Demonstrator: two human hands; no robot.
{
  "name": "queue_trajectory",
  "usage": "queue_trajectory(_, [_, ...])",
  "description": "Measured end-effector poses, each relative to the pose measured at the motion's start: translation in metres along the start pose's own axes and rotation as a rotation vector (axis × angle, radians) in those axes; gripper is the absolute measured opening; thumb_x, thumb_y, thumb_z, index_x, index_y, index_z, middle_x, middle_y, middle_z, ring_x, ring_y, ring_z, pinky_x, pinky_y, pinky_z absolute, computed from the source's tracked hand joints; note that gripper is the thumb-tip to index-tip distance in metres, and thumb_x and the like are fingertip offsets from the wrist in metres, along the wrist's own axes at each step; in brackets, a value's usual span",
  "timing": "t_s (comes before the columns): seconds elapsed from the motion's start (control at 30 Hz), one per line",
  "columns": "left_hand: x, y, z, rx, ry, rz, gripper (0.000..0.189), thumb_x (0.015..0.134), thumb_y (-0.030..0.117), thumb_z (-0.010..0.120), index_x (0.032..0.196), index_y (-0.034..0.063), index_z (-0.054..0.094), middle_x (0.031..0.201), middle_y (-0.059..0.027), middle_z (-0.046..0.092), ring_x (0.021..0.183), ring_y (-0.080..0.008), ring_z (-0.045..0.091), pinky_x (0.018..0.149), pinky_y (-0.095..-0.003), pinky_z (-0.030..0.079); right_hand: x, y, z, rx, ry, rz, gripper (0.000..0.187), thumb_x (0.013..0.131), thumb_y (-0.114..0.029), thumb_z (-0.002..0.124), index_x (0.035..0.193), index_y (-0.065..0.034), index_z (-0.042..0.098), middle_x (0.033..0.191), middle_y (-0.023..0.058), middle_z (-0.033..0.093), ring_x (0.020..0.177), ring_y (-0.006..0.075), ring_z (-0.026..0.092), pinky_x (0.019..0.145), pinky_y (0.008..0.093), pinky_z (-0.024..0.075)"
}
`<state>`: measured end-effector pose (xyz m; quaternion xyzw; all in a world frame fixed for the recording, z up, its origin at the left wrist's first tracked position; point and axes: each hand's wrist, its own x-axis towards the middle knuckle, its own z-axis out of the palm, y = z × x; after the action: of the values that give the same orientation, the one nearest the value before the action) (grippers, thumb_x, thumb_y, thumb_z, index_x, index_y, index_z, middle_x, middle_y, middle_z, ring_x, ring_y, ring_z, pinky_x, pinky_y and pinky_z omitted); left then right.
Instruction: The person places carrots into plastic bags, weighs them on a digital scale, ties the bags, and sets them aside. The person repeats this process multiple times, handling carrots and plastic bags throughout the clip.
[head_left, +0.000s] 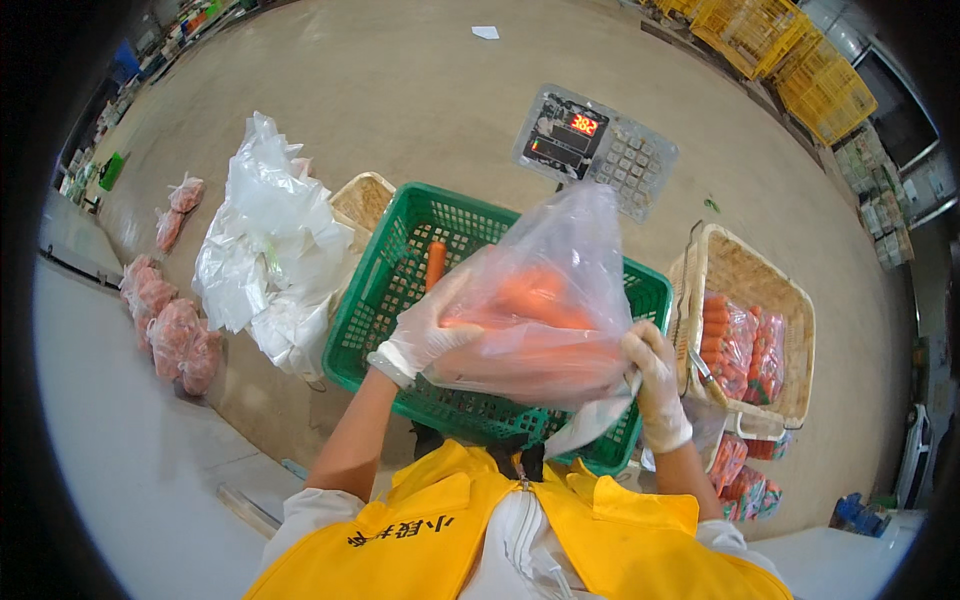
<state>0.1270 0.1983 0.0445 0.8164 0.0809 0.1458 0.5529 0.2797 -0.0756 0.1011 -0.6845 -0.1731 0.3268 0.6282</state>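
A clear plastic bag of carrots hangs between my hands over a green plastic crate. My left hand, in a white glove, supports the bag's left side with the thumb across its front. At the bag's right end, my gloved right hand pinches the gathered plastic. One loose carrot lies in the crate, left of the bag. Behind the crate stands a digital scale display with a keypad and lit red digits. The bag hides much of the crate's inside.
To the left is a heap of white plastic bags, with filled carrot bags on the floor beyond. At right, a cream crate holds packed carrots; more packs sit below it. Yellow crates stand far right.
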Motion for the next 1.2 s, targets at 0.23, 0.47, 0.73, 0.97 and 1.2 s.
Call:
queue_trajectory(0.23, [-0.021,-0.011,0.049,0.500,0.114,0.008,0.027,0.071,0.031,0.071,0.084,0.0088,0.063,0.087,-0.0103,0.061,0.089,-0.0289,0.057,0.083,-0.0387,0.042,0.010,0.038,-0.010,-0.562,0.046,-0.152,0.020,0.081,-0.023,0.063,0.080,-0.0029,0.058,0.072,0.0050,0.056,0.067,0.0148,0.053,0.062,0.0291,0.0416])
queue_trajectory(0.47, [0.001,0.005,0.079,-0.085,0.193,-0.098,0.013,0.080,0.013,0.065,0.072,0.0064,0.056,0.063,0.0002,0.048,0.058,-0.0099,0.045,0.055,-0.0235,0.035,-0.009,0.075,-0.054,-1.523,-0.161,0.293,0.050,0.073,-0.035,0.068,0.118,-0.0180,0.054,0.092,0.0086,0.066,0.088,0.0267,0.064,0.074,0.0385,0.0510])
queue_trajectory(0.73, [0.013,0.009,0.030,-0.823,0.738,-0.376,0.021,0.086,0.017,0.061,0.068,0.0130,0.053,0.062,0.0061,0.051,0.056,-0.0031,0.046,0.051,-0.0189,0.040,-0.021,0.084,-0.081,-1.486,-0.270,0.494,0.044,0.075,-0.035,0.062,0.118,-0.0267,0.055,0.101,0.0085,0.064,0.093,0.0257,0.062,0.079,0.0382,0.0487])
queue_trajectory(0.97, [0.011,-0.010,0.040,-0.818,0.859,-0.485,0.021,0.086,0.020,0.062,0.068,0.0141,0.053,0.062,0.0062,0.050,0.055,-0.0033,0.044,0.052,-0.0191,0.039,0.000,0.064,-0.046,-0.882,-0.029,0.018,0.042,0.076,-0.043,0.063,0.111,-0.0204,0.060,0.089,0.0108,0.065,0.086,0.0310,0.062,0.075,0.0395,0.0481])
queue_trajectory(1.2, [0.004,-0.012,0.037,-0.788,0.770,-0.412,0.018,0.086,0.022,0.063,0.073,0.0110,0.055,0.069,0.0041,0.053,0.059,-0.0040,0.045,0.052,-0.0195,0.037,-0.013,0.084,-0.020,-1.047,0.052,-0.238,0.036,0.079,-0.039,0.063,0.106,-0.0153,0.063,0.085,0.0103,0.062,0.079,0.0312,0.060,0.067,0.0361,0.0471])
